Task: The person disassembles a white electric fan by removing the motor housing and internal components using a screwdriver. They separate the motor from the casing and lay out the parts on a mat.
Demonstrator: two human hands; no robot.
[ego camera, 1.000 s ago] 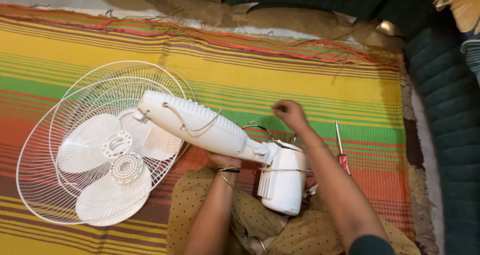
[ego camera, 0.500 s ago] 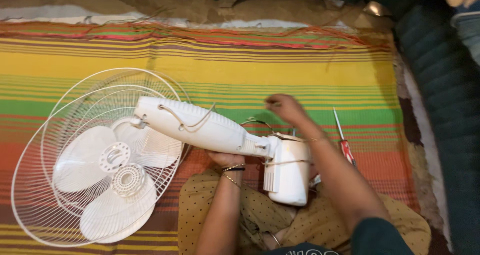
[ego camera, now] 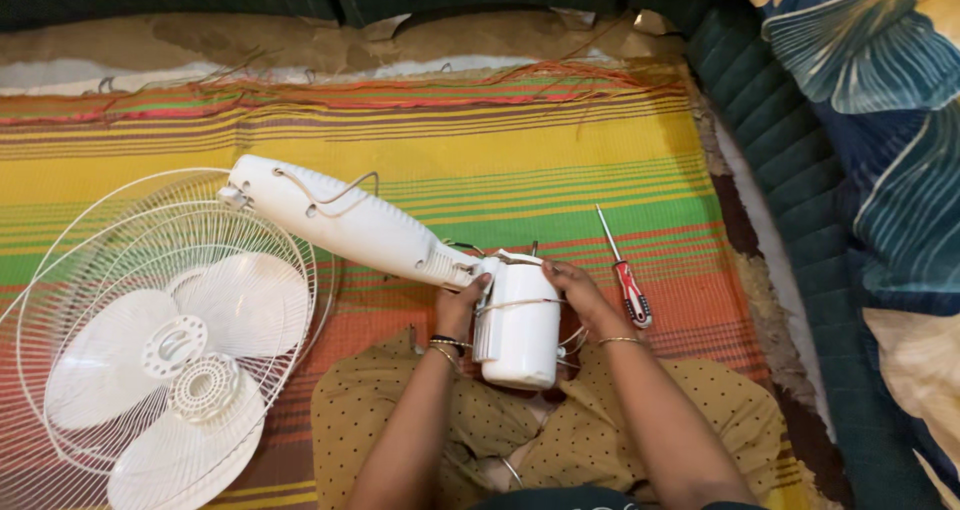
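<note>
A white electric fan lies on its side on a striped mat. Its long motor housing [ego camera: 345, 223] points up and left toward the round wire guard [ego camera: 150, 340] with pale blades inside. My left hand [ego camera: 463, 305] grips the joint where the housing meets the white base block [ego camera: 520, 322]. My right hand [ego camera: 577, 292] holds the right side of that base block, fingers on its top edge. Thin wires loop around the block. A red-handled screwdriver [ego camera: 625, 275] lies on the mat just right of my right hand.
The striped mat [ego camera: 480, 150] in yellow, green, orange and red covers the floor. A dark green quilted cushion [ego camera: 790, 170] and leaf-patterned fabric [ego camera: 880, 90] border the right side. My knees in dotted mustard cloth [ego camera: 700, 410] sit below the fan base.
My right hand came down from above the mat onto the base block. The fan has shifted left and lower in view as the camera moved closer.
</note>
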